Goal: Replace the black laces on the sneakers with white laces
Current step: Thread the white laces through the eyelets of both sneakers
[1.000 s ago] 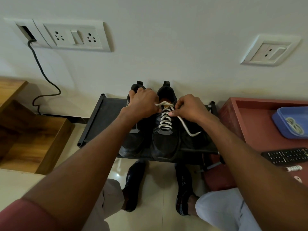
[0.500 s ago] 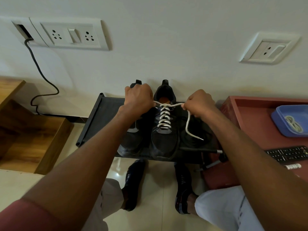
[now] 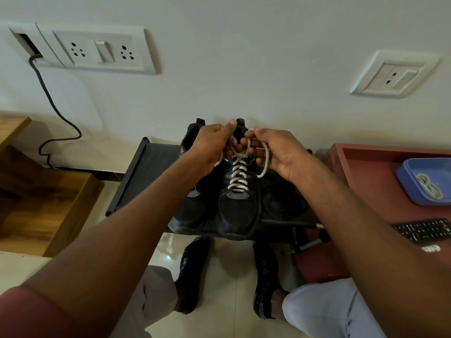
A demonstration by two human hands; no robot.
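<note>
Two black sneakers are set side by side at frame centre on a dark rack, heels near the wall; the white lace is threaded up the right-hand shoe; its ends are pinched by the left hand and right hand, both curled, nearly touching above the tongue; a red desk borders the rack's right edge.
</note>
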